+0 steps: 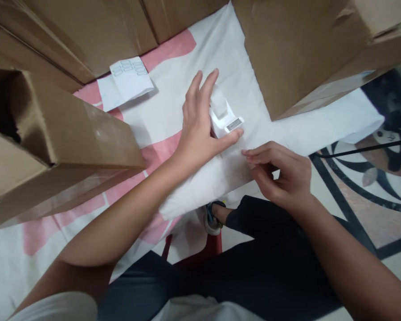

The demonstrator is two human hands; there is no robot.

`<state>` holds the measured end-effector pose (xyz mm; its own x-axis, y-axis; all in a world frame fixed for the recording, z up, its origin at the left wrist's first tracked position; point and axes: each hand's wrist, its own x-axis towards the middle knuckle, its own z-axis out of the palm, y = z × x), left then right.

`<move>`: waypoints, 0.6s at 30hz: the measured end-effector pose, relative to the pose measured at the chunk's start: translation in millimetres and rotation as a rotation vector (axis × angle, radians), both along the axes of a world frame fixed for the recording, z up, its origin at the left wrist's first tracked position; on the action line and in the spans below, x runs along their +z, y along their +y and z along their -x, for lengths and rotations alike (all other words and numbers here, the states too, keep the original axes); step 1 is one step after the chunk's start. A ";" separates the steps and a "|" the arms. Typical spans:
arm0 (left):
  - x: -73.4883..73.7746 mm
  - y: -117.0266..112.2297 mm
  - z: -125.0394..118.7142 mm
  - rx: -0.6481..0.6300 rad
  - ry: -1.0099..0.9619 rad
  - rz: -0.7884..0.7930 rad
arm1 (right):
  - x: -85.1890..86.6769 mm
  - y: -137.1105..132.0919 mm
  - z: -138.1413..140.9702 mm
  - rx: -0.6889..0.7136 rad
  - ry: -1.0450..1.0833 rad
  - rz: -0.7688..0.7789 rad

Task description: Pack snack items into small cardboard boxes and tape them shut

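A white tape dispenser [219, 107] sits on the cloth-covered surface, its toothed cutting edge towards my right hand. My left hand [198, 120] holds it from the left side, thumb at the cutter end and fingers stretched along the far end. Just in front of the cutter, my right hand [280, 171] is closed in a pinch, thumb against fingertips. A faint see-through strip, which looks like clear tape, shows at those fingertips; its outline is hard to make out. The right hand does not touch the dispenser.
An open cardboard box [96, 138] stands on the left, and a large carton [297, 53] on the right. More cartons [110, 31] line the back. A folded paper [130, 82] with blue-green printed shapes lies by them. The pink and white cloth [167, 107] covers the surface.
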<state>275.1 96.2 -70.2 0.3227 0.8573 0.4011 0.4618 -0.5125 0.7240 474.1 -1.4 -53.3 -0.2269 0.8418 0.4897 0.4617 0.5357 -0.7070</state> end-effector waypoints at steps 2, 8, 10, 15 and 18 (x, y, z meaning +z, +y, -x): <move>1.1 0.1 0.2 -0.015 -0.010 0.002 | 0.5 0.2 0.1 0.007 -0.001 0.000; 5.1 0.7 2.8 -0.056 -0.026 0.001 | 1.2 -0.7 -1.7 0.024 -0.003 0.008; 6.1 0.5 3.5 -0.057 -0.032 0.011 | 1.1 -1.1 -2.6 0.019 -0.002 0.004; 3.4 2.0 4.4 -0.058 -0.020 -0.007 | -0.3 -2.3 -4.1 0.029 -0.002 0.015; 0.3 4.6 5.3 -0.067 -0.044 -0.002 | -1.1 -2.8 -3.9 0.018 -0.005 0.009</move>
